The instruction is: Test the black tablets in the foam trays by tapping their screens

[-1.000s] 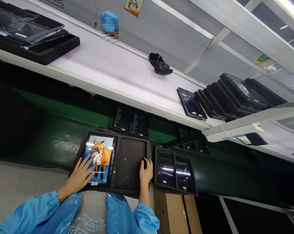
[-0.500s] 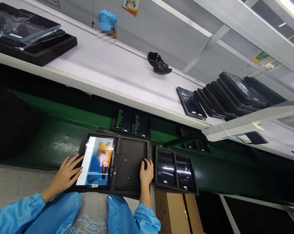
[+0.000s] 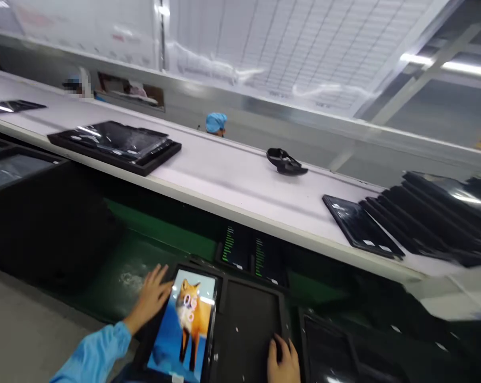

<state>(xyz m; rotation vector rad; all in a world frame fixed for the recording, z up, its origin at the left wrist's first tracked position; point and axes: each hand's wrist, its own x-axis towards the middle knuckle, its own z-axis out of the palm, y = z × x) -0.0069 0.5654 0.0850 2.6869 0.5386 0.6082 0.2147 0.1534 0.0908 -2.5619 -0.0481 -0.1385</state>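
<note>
A black two-compartment tray [image 3: 223, 319] lies low in front of me. Its left compartment holds a tablet [image 3: 184, 330] whose lit screen shows a fox on blue and pink clock digits. The right compartment has only its dark floor showing. At the tray's upper left edge, my left hand [image 3: 150, 298] has its fingers stretched out and spread, the tips beside the tablet. My right hand [image 3: 284, 364] is bent over the tray's right rim, thumb on the inner side; its lower part is cut off by the frame.
Two tablets with green text [image 3: 235, 247] sit beyond the tray, under the white shelf [image 3: 224, 175]. Another tray with dark tablets [image 3: 330, 348] stands at right. On the shelf are stacked tablets [image 3: 116, 141], a black strapped object [image 3: 286, 162] and leaning trays [image 3: 435, 213]. A blue-capped person [image 3: 216, 123] is behind.
The view has swung up and left, so the tray appears lower and further right. The tablet stays lit in the left compartment, and both hands remain at the tray's sides.
</note>
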